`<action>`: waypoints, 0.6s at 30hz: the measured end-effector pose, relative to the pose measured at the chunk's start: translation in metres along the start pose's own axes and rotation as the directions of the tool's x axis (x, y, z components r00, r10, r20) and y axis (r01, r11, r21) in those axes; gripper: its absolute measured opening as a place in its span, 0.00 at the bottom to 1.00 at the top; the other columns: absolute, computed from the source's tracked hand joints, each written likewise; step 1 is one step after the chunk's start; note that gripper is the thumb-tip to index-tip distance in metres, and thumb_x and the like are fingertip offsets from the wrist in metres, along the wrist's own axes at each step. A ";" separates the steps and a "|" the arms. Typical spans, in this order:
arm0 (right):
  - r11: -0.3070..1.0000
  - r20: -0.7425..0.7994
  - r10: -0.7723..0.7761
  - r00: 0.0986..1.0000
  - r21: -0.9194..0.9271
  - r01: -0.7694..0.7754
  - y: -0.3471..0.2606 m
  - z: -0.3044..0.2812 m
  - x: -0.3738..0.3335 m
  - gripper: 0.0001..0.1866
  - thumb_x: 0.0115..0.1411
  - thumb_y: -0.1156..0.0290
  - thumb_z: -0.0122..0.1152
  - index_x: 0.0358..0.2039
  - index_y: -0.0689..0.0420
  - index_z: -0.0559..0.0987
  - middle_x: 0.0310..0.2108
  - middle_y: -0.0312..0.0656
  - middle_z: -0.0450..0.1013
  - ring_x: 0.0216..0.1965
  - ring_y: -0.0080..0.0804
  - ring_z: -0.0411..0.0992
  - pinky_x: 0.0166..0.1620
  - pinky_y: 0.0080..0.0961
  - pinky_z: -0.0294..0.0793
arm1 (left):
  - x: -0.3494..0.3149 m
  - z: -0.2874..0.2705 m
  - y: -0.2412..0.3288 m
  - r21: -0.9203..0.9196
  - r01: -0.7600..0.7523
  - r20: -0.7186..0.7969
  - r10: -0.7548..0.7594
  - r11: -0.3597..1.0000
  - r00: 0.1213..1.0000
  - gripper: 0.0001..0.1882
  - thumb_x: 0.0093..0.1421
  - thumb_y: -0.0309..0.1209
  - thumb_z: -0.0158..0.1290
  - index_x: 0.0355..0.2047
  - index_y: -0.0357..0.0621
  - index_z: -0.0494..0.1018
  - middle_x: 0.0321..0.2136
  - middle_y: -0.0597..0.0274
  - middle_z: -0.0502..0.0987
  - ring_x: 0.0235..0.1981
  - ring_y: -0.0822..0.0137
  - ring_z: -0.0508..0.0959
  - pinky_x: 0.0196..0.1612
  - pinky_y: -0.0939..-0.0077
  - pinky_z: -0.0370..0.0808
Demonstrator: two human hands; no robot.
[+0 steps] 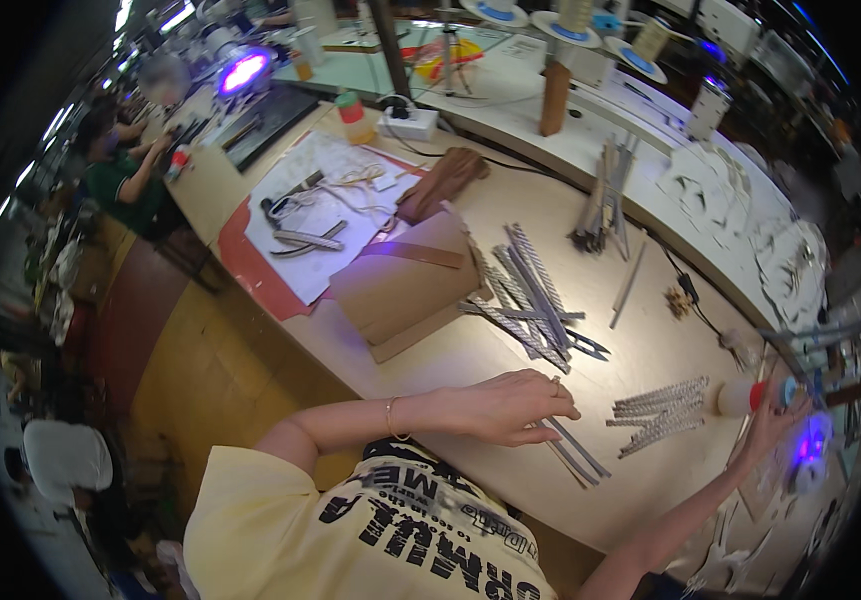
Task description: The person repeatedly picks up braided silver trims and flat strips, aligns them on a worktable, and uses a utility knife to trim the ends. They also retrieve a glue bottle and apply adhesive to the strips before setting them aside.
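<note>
My left hand (512, 405), with a bracelet and a ring, hovers low over the near table edge. Its fingers are apart, and two thin grey strips (580, 458) lie just beneath its fingertips. At the right end of the table my right hand (772, 428) has its fingers around the upper part of a small bottle (733, 399) with a pale body, a red band and a blue top. Between the hands lies a row of patterned strips (658, 412). Farther off, a loose pile of grey and patterned strips (528, 295) has thread snips (588, 346) beside it.
A brown cardboard piece (400, 285) lies left of the pile, near white paper sheets (295, 215) with cords. Another bundle of strips (607, 195) stands at the back. A power strip (408, 124) and thread cones (572, 18) are beyond. A co-worker (122, 175) sits far left.
</note>
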State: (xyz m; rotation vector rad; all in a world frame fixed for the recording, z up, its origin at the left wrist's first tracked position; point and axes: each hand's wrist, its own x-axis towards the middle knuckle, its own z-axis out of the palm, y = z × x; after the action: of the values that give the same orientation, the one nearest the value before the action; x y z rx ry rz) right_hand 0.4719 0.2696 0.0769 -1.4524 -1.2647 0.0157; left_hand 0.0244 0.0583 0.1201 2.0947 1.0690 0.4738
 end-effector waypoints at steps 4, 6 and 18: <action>0.960 0.123 -0.010 0.992 -0.277 0.044 -0.035 0.001 -0.009 0.36 0.57 0.57 0.70 0.60 0.63 0.69 0.51 0.52 0.74 0.49 0.39 0.75 0.49 0.33 0.77 | -0.055 -0.036 -0.008 -0.127 0.146 -0.222 -0.172 0.981 0.960 0.20 0.64 0.38 0.54 0.53 0.42 0.72 0.52 0.54 0.75 0.53 0.54 0.74 0.59 0.61 0.68; 0.955 0.121 -0.107 0.987 -0.264 0.136 -0.061 0.009 -0.014 0.34 0.57 0.57 0.70 0.59 0.63 0.71 0.48 0.51 0.76 0.46 0.37 0.76 0.46 0.31 0.78 | -0.082 -0.058 -0.020 -0.137 0.175 -0.409 -0.216 0.975 0.886 0.18 0.63 0.35 0.55 0.52 0.43 0.73 0.49 0.54 0.77 0.52 0.55 0.75 0.57 0.62 0.69; 0.998 0.321 0.012 0.947 0.060 -0.032 -0.145 0.113 -0.103 0.32 0.56 0.61 0.72 0.56 0.64 0.71 0.44 0.47 0.76 0.41 0.31 0.76 0.42 0.28 0.81 | -0.292 -0.163 -0.237 -0.277 0.776 -0.915 -0.402 0.567 -0.033 0.13 0.61 0.30 0.54 0.45 0.39 0.78 0.40 0.49 0.80 0.40 0.56 0.80 0.46 0.66 0.76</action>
State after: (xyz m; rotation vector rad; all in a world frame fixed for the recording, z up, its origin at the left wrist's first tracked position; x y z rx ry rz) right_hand 0.2626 0.2460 0.0787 -1.4469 -1.4959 0.3170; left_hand -0.3737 -0.0137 0.0540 1.0448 2.8230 1.1760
